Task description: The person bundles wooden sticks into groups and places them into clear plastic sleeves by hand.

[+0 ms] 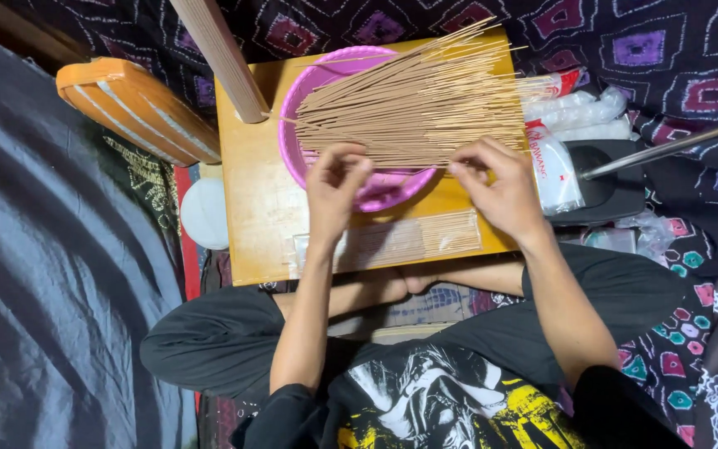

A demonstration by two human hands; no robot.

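My left hand point(336, 185) and right hand point(500, 187) both pinch thin sticks at the near edge of the stick pile point(413, 104), which fans across the pink bowl point(309, 91) on the wooden counter point(251, 199). A clear flat packet of sticks point(392, 241) lies along the counter's near edge. White plastic packets point(554, 166) sit off its right edge, an orange board point(135, 108) off its left.

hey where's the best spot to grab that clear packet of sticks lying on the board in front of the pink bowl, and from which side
Probably by its right end, coming from above. The clear packet lies flat on the wooden board with its long side facing the person, and the sticks fill the right part, which is likely stiffer to pinch. The right hand is nearest that end; the left hand hovers over the pink bowl.
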